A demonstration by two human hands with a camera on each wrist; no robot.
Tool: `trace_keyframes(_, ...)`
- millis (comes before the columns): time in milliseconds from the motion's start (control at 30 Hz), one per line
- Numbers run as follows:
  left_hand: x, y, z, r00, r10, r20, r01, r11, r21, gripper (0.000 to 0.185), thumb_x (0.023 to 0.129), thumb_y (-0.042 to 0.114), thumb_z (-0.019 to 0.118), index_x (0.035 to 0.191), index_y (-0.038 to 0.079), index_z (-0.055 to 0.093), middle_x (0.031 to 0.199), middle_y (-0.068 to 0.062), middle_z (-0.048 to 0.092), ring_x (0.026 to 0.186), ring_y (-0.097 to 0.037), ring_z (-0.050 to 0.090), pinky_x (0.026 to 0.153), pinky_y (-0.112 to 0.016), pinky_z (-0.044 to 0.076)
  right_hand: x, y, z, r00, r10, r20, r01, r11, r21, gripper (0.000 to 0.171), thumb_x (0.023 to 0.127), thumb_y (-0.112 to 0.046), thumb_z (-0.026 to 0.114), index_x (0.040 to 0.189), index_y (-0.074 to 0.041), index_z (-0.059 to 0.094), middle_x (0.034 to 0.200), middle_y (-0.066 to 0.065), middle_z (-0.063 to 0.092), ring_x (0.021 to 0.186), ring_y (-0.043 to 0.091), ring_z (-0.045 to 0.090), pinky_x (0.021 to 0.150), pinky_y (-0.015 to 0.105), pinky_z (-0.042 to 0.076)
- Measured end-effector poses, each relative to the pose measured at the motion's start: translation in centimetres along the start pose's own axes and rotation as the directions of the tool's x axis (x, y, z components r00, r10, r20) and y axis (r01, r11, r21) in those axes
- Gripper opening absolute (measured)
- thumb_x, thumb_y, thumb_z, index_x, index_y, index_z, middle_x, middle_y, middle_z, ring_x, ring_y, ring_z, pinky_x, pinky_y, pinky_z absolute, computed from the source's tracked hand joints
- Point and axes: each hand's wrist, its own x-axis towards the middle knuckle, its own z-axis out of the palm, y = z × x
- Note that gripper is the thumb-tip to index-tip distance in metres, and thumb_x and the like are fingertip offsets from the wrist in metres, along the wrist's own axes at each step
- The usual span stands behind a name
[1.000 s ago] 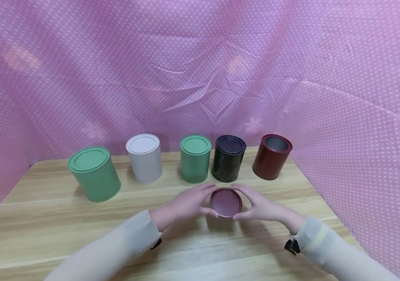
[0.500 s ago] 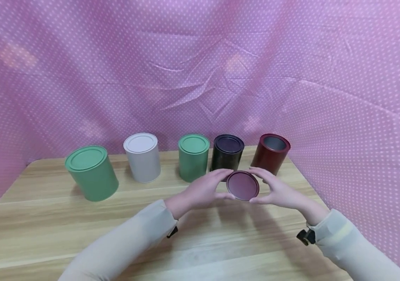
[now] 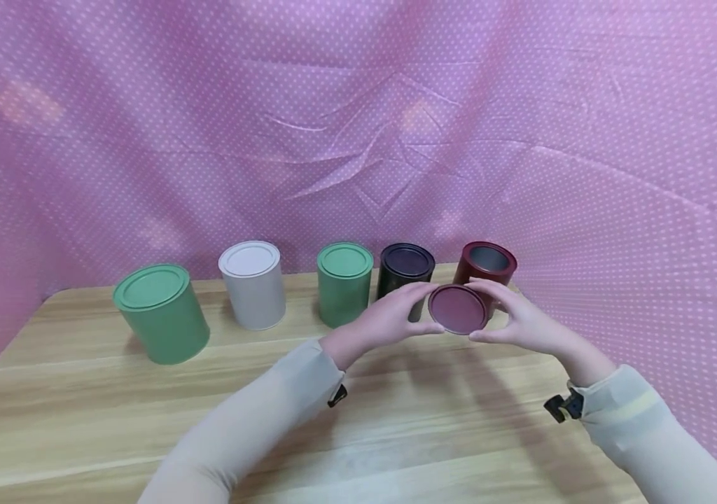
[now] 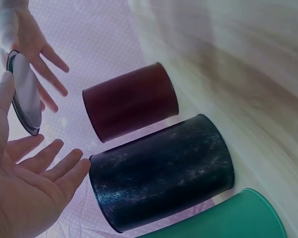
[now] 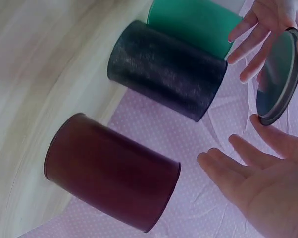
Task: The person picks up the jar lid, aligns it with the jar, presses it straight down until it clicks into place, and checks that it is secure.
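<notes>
A round dark-red lid (image 3: pixel 457 309) is held in the air by both hands, tilted in the head view. My left hand (image 3: pixel 384 320) grips its left edge between thumb and forefinger; the other fingers spread away in the left wrist view. On the opposite edge, my right hand (image 3: pixel 531 327) pinches it the same way, its remaining fingers extended. Just behind the lid stands an uncovered dark-red can (image 3: pixel 488 260), its grey inside visible and its lower front partly hidden by lid and hand. Both wrist views show the lid (image 4: pixel 29 91) apart from the red can (image 5: pixel 112 171).
Left of the red can stands a lidded black can (image 3: pixel 406 263), partly behind my left hand. Further left are a lidded green can (image 3: pixel 344 290), a white one (image 3: pixel 254 290) and a larger green one (image 3: pixel 166 318). Pink dotted cloth (image 3: pixel 333 126) hangs behind the wooden table (image 3: pixel 358 434).
Both hands have carried the lid up and to the right, from in front of the black can to in front of the open red can. The cans have stayed in place.
</notes>
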Motion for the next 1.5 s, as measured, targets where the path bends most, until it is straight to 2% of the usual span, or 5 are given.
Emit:
trace_keyframes(233,1.6,0.3,0.0,1.000,-0.028,-0.003,0.028,0.999,-0.031,0.072,0.087,0.047,0.068,0.148,0.021,0.041,0.154,-0.004,0.038,0.144,-0.019,0.032,0.116,-0.042,0.033,-0.1,0.3,-1.1,0.998,0.066,-0.021,-0.065,0.997,0.051,0.072,0.077,-0.007,0.080,0.139,0.002,0.043,0.142,0.024,0.043,0.115,0.019,0.047,0.105,0.064,0.035)
trace_keyframes(533,4.0,0.6,-0.1,0.999,-0.031,-0.028,0.030,1.000,-0.005,0.069,0.090,0.046,0.065,0.149,0.021,0.039,0.153,-0.003,0.039,0.142,-0.018,0.036,0.115,-0.037,0.034,0.4,1.5,-2.1,0.989,0.130,-0.072,-0.126,0.990,0.058,0.070,0.080,-0.004,0.077,0.140,0.003,0.042,0.133,0.024,0.050,0.101,0.001,0.049,0.105,0.063,0.036)
trace_keyframes(1000,7.5,0.8,-0.9,0.999,-0.029,-0.031,0.029,1.000,-0.003,0.070,0.090,0.045,0.065,0.148,0.015,0.041,0.152,-0.005,0.040,0.141,-0.019,0.036,0.117,-0.035,0.032,2.1,2.9,-4.5,0.977,0.205,-0.052,-0.199,0.975,0.103,0.066,0.085,-0.008,0.073,0.142,0.000,0.040,0.146,0.023,0.039,0.127,0.034,0.040,0.111,0.063,0.028)
trace_keyframes(1267,10.4,0.5,-0.7,0.998,-0.054,-0.015,0.053,0.997,-0.051,0.066,0.095,0.039,0.059,0.150,0.010,0.036,0.152,-0.010,0.039,0.142,-0.021,0.035,0.118,-0.033,0.030,3.2,3.9,-5.8,0.927,0.372,-0.045,-0.364,0.923,0.128,0.075,0.089,-0.023,0.071,0.150,-0.007,0.030,0.153,0.022,0.032,0.140,0.048,0.028,0.111,0.063,0.029)
trace_keyframes(1500,12.1,0.1,-0.4,0.993,-0.115,0.002,0.112,0.968,-0.225,0.064,0.097,0.033,0.059,0.151,0.008,0.033,0.156,-0.009,0.035,0.145,-0.021,0.030,0.119,-0.034,0.027,3.9,5.1,-6.1,0.898,0.438,-0.050,-0.424,0.889,0.173,0.078,0.090,-0.031,0.068,0.153,-0.014,0.025,0.157,0.022,0.024,0.144,0.048,0.015,0.116,0.062,0.018)
